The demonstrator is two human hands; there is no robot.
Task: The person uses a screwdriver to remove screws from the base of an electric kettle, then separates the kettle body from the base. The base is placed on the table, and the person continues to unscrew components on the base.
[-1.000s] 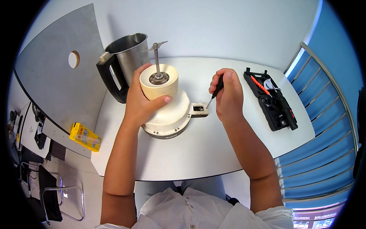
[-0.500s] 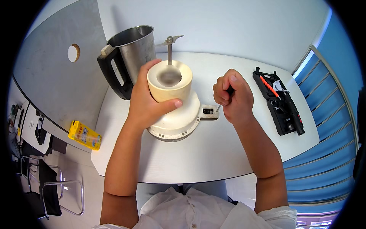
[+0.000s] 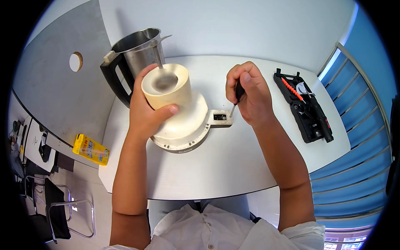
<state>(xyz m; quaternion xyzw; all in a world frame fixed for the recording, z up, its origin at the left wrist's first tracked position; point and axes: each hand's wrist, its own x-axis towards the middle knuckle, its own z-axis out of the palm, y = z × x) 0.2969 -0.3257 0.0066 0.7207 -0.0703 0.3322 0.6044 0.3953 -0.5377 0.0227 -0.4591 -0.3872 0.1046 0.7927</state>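
The white and cream head of a soy milk maker (image 3: 183, 125) rests upside down on the table, leaning left. Its metal shaft and blade (image 3: 158, 54) point upward. My left hand (image 3: 143, 109) is wrapped round the cream cylinder, thumb across its front. A short arm with a dark connector socket (image 3: 220, 117) sticks out on the right side of the head. My right hand (image 3: 255, 93) grips a black-handled screwdriver (image 3: 238, 91). The screwdriver's thin metal shank slants down to the outer end of that arm; whether its tip sits in a screw, I cannot tell.
Behind my left hand stands a steel jug (image 3: 146, 54) with a black handle. A yellow carton (image 3: 91, 150) is at the left table edge. An open black tool case (image 3: 304, 110) with an orange bit lies on the right, beside a metal railing (image 3: 366, 121).
The soy milk maker head has shifted left and leans further left, with my left hand on it. My right hand has moved slightly left and up, showing more of the screwdriver.
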